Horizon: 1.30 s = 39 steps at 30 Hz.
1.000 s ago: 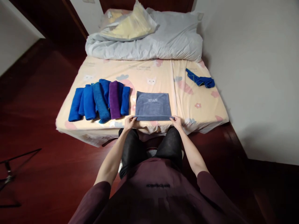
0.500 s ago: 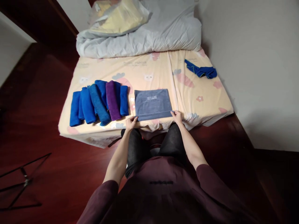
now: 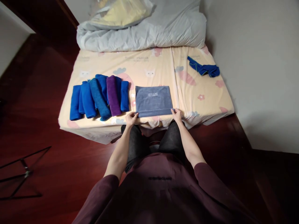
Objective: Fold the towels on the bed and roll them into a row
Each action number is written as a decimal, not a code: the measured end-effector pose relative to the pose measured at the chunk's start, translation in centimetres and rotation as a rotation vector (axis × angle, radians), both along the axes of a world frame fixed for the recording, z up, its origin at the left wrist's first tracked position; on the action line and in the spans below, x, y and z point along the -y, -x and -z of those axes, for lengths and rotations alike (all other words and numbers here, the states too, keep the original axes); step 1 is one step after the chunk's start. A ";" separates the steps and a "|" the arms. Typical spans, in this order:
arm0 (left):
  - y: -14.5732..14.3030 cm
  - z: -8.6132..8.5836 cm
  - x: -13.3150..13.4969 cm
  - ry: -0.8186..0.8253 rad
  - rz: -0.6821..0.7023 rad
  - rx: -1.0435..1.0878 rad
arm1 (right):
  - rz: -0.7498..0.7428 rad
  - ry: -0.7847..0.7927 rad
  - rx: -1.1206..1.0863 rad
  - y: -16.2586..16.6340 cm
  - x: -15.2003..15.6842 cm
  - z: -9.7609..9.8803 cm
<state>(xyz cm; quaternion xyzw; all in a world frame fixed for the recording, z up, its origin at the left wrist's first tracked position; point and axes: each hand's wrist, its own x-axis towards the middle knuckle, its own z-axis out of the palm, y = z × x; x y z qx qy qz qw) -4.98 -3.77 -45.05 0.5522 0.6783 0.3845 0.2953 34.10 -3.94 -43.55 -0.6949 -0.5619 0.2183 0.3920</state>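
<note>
A grey-blue folded towel (image 3: 153,99) with small white lettering lies flat near the front edge of the bed (image 3: 149,67). My left hand (image 3: 131,118) pinches its near left corner. My right hand (image 3: 177,114) pinches its near right corner. Both hands are closed on the towel's front edge. To the left of it sits a row of several rolled towels (image 3: 100,96), blue ones with a purple one (image 3: 113,95) among them.
A crumpled blue cloth (image 3: 204,68) lies at the bed's right side near the wall. A grey duvet (image 3: 144,34) and a yellow pillow (image 3: 121,12) are piled at the head. Dark red wooden floor surrounds the bed; a black metal stand (image 3: 21,174) lies at the left.
My hands stay on the towel's near corners. The towel's front edge has shifted slightly away from me; the view has shifted a little.
</note>
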 end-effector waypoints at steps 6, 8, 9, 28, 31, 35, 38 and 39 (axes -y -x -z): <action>-0.5 -0.2 0.1 0.013 -0.015 0.009 | 0.039 0.008 0.100 0.8 0.1 0.2; -0.5 -0.4 0.1 0.017 -0.026 0.022 | 0.060 0.024 0.111 0.9 0.1 0.2; -0.5 -0.4 0.0 0.008 -0.024 0.041 | 0.063 0.028 0.103 0.9 0.0 0.3; 0.4 -0.5 1.3 -0.303 0.219 -0.295 | -0.020 -0.114 0.191 -0.8 1.1 -0.5; 0.3 -1.4 1.5 -0.327 0.369 -0.352 | -0.307 -0.130 0.390 -1.2 1.5 -1.2; 0.0 -2.2 0.9 -0.285 0.561 -0.441 | -0.496 -0.044 0.536 -1.3 1.4 -1.8; -0.1 -2.2 0.8 -0.217 0.583 -0.476 | -0.492 -0.034 0.582 -1.2 1.5 -2.1; -0.1 -2.1 0.8 -0.202 0.583 -0.486 | -0.495 -0.039 0.593 -1.1 1.6 -2.1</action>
